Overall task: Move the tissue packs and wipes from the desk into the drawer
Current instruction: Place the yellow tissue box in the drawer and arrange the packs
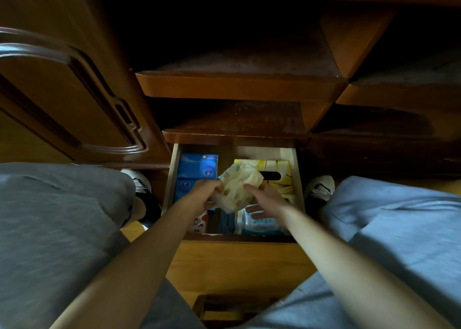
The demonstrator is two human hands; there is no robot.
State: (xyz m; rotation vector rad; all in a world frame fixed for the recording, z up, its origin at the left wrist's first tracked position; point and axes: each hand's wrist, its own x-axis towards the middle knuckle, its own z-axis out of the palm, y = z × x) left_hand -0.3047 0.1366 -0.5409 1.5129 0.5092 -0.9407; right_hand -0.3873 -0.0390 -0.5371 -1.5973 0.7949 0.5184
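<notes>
Grey shorts: my knees (57, 229) spread to either side, the wooden floor (234, 263) showing between them.
Forearms: both reach forward over the open drawer (298, 179).
Left hand (202, 195): fingers curled round the left end of a soft cream tissue pack (239, 186) — a firm grip.
Right hand (264, 199): thumb on the pack's right edge, the other fingers loosely spread underneath — I cannot tell how tightly they hold it.
Tissue pack: held tilted above the middle of the drawer, not yet lying in it.
Drawer, near end: a clear-wrapped wipes pack (264, 225) below my right hand, a dark blue pack (227, 222) beside it, a white pack with red print (199, 222) on the left.
Drawer, far end: two blue tissue boxes (197, 166) stacked along the left wall, a yellow tissue box (274, 174) with a dark slot on the right.
Shoes: one white shoe (320, 189) right of the drawer, another (139, 181) left of it.
Beyond: dark wooden shelves (239, 86) stepped above the drawer, a panelled cabinet door (64, 91) to the left.
</notes>
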